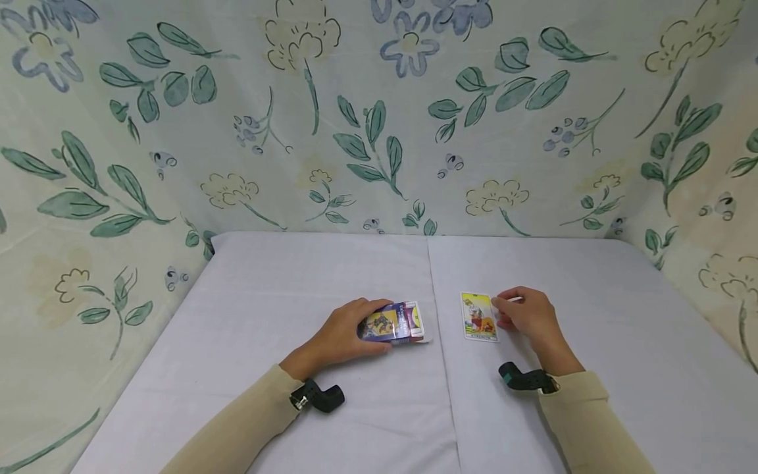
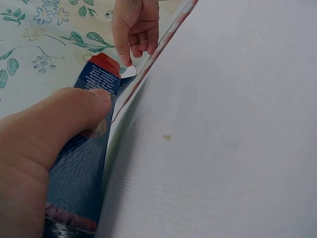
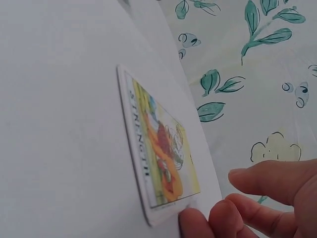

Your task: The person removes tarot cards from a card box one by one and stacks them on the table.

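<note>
A: What has the left hand [image 1: 340, 336] got?

B: A tarot card box [image 1: 393, 322], lying on its side on the white worktop [image 1: 266, 296]. The fingers curl over its near and far edges and the thumb presses on the blue face, as the left wrist view shows. The box's open end with its white flap points toward three o'clock.

A: And the right hand [image 1: 530, 316]?

B: It rests on the worktop at about three o'clock from the box, well apart from the left hand. Its fingertips [image 3: 195, 220] touch the right edge of a single tarot card [image 1: 478, 316], which lies face up and flat. The fingers are bent but not closed round the card; they only touch its edge.

A: Can you read the card?

B: In the right wrist view the caption reads STRENGTH, under a yellow and orange picture. The card lies just to the right of the seam [image 1: 438, 329] that runs from twelve to six o'clock down the middle of the worktop cover. The box lies just to the left of it.

A: Anything else about?

B: A floral cloth [image 1: 379, 118] with green leaves and blue flowers hangs behind, from nine round to three o'clock. Beige sleeves [image 1: 249, 421] cover both forearms, and a black wrist camera [image 1: 320, 397] sits on each.
</note>
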Action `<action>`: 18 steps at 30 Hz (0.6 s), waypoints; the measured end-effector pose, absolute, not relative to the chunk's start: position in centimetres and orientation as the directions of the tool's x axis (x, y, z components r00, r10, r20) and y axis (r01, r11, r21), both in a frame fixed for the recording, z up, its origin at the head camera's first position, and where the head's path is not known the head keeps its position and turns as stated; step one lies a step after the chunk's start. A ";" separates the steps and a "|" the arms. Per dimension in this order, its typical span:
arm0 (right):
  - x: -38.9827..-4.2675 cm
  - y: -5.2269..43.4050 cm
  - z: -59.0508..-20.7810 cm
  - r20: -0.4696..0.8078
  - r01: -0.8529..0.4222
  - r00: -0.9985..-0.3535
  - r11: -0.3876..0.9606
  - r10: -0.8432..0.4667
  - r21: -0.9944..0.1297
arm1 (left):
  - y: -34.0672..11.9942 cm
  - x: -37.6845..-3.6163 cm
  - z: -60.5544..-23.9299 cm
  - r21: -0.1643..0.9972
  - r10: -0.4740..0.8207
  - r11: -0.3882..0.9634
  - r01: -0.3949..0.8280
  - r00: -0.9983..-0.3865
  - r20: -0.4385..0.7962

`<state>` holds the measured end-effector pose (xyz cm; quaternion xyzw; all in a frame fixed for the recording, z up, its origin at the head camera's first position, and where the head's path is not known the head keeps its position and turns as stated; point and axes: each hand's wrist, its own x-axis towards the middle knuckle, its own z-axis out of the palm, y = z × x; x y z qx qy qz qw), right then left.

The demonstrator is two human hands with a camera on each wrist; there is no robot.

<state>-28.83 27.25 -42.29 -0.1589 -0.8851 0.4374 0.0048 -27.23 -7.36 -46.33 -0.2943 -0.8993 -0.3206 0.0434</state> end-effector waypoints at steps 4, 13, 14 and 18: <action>-28.9 27.4 -42.3 -0.108 0.262 -0.951 0.574 0.289 -0.776 | -7.3 -27.2 -46.3 0.551 0.501 0.621 0.558 -0.823 0.269; -28.9 27.1 -42.5 -0.068 0.222 -0.956 0.552 0.285 -0.803 | -7.4 -27.2 -46.5 0.545 0.501 0.622 0.563 -0.820 0.276; -28.9 27.1 -42.4 -0.062 0.215 -0.957 0.551 0.282 -0.807 | -7.4 -27.2 -46.5 0.545 0.501 0.621 0.563 -0.820 0.276; -28.8 26.9 -42.4 -0.038 0.193 -0.960 0.557 0.277 -0.808 | -7.4 -27.2 -46.5 0.546 0.502 0.617 0.566 -0.818 0.280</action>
